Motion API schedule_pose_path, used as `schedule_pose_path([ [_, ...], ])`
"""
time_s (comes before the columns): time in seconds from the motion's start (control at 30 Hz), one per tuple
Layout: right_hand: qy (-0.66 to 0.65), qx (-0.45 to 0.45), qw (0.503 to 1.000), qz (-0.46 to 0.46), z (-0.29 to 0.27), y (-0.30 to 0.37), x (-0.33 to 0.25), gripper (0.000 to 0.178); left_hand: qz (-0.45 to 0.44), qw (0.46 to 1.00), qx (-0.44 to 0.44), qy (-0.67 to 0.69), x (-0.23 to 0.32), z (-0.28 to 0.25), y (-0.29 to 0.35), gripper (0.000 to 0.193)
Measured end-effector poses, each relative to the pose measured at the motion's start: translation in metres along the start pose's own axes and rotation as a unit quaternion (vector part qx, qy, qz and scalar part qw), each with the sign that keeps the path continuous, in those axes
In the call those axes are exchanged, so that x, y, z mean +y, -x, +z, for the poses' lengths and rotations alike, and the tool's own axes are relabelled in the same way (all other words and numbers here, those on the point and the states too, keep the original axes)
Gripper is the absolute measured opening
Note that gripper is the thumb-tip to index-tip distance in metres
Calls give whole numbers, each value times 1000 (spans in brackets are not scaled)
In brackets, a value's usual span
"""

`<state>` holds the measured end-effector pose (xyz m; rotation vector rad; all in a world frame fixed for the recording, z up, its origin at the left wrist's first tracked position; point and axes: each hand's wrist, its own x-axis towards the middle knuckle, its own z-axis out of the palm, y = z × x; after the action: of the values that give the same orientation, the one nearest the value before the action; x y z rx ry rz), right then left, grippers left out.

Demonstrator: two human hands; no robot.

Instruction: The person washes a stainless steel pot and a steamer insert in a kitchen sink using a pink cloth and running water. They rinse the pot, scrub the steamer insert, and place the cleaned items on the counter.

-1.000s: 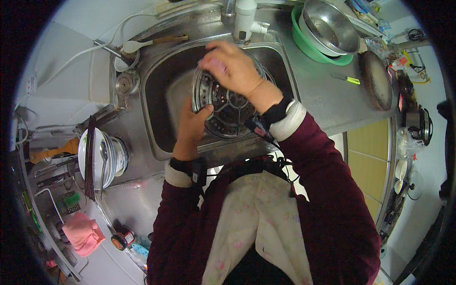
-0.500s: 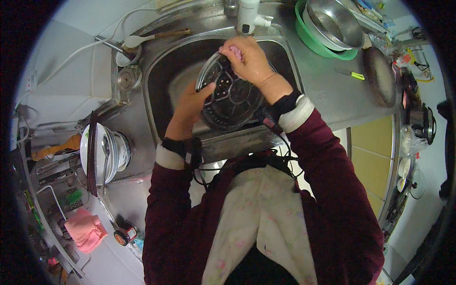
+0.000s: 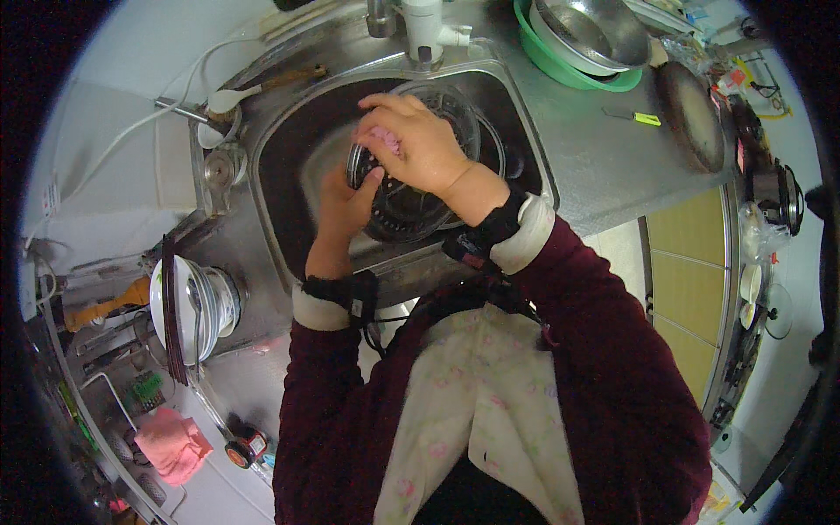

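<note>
Over the sink point(image 3: 284, 206), my left hand point(image 3: 343, 208) grips the left edge of a round, dark, see-through disc with holes point(image 3: 404, 217), perhaps a steamer tray; its thumb lies on top. My right hand point(image 3: 424, 150) is closed around a crumpled pink cloth point(image 3: 383, 140) and presses it against the disc's upper left rim. Part of the disc is hidden under this hand. Behind it in the sink shows a clear round vessel point(image 3: 459, 109).
A white tap fixture point(image 3: 423, 26) stands behind the sink. At the right are a green basin point(image 3: 560, 66) with bowls inside, a knife point(image 3: 632, 115) and a dark pan point(image 3: 691, 114). Stacked plates point(image 3: 188, 306), chopsticks point(image 3: 171, 306) and a folded pink cloth point(image 3: 175, 444) are at the left.
My right hand, with the pink cloth, has moved toward the disc's left side. The disc has shifted slightly, and the clear round vessel behind it shows more. My left hand still holds the edge.
</note>
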<state>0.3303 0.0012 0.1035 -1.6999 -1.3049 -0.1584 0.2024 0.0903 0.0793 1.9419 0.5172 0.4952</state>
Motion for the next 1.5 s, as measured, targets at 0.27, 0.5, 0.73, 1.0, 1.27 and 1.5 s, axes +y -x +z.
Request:
schedule_pose_path([
  [0.27,-165,12,932,322,-16,7,73,17,0,999,35,1,5,-1,25,19],
  [0.5,-291,-13,903,315,-22,14,106,13,-112,973,-26,202,-11,-1,26,20],
  [0.73,1,-26,999,-19,3,9,20,10,-157,975,-107,114,-13,-2,-5,20],
  [1.0,57,-14,998,-39,-4,4,34,9,-41,998,-40,35,-15,-1,7,17],
  [1.27,-200,36,900,385,-12,30,115,17,-82,978,73,177,-11,0,21,18],
  [1.5,-158,-27,862,481,-7,72,130,20,-125,907,201,349,-24,7,24,17],
])
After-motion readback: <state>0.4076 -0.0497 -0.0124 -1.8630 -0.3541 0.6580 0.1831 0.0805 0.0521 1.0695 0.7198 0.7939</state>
